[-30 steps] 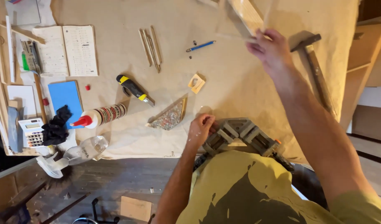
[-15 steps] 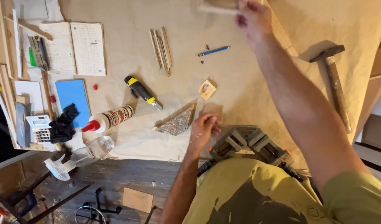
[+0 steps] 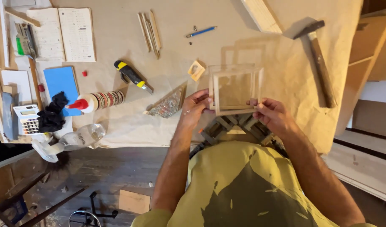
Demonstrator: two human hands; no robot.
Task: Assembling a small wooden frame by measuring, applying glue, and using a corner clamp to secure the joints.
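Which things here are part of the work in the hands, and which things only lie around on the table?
In hand:
- small wooden frame, held by left hand and right hand
- corner clamp, below the frame

Lying about:
- hammer
- utility knife
- glue bottle
- blue pencil
- calculator

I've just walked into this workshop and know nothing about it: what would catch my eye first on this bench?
Most striking is the small square wooden frame, held up over the paper-covered bench between the left hand and the right hand. To the right lies a hammer, its head towards the far edge. On the left are a yellow-and-black utility knife, a glue bottle with a red tip, and a blue pad.
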